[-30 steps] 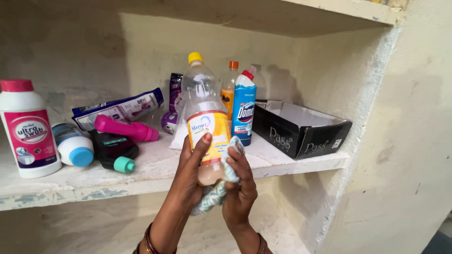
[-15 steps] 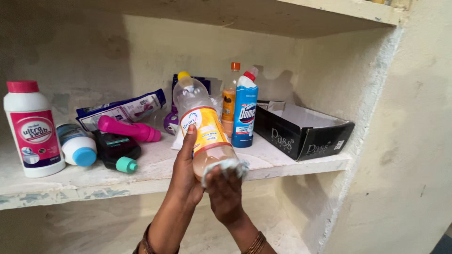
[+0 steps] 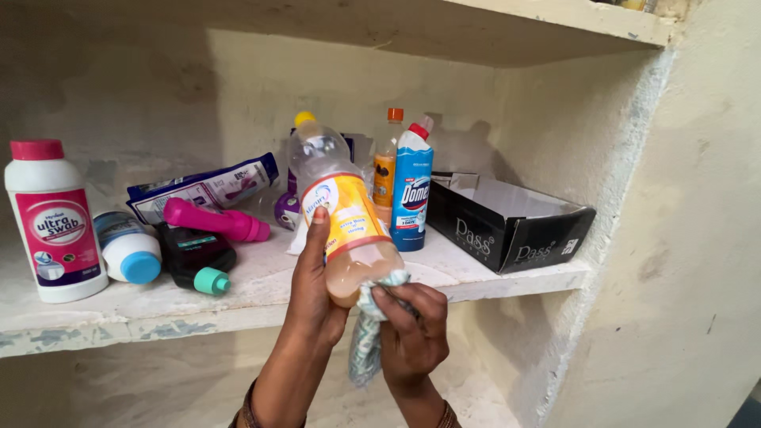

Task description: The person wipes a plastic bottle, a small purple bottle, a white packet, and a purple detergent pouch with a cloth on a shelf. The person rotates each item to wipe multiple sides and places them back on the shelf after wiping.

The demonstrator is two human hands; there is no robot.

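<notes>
Bottle [image 3: 342, 218] and cloth [image 3: 371, 333] meet in front of the shelf [image 3: 491, 277], held out in the air between the two hands. The left hand [image 3: 313, 297] wraps the clear plastic bottle from its left side, fingers [image 3: 319, 230] closed round the yellow label with one fingertip lying up along it. The right hand [image 3: 412, 329] sits just below and to the right, fingers curled tight on a crumpled pale patterned cloth, which is pressed against the bottle's base.

The bottle's long axis is tilted: the yellow cap leans up and away to the left, toward the back wall, while the base, with a little pale liquid pooled in it, points down and right, straight at the right hand. So the base is the end nearest the cloth, and the right hand is the closer one to it (the left only steadies the middle).

Behind, on the shelf, stand a blue bottle with a white and red nozzle [image 3: 412, 194] and an orange-capped bottle [image 3: 386, 170], with an open black box [image 3: 507, 226] to their right. At the left are a white canister with a pink cap [image 3: 55, 226] and a pink bottle lying flat [image 3: 214, 220].
</notes>
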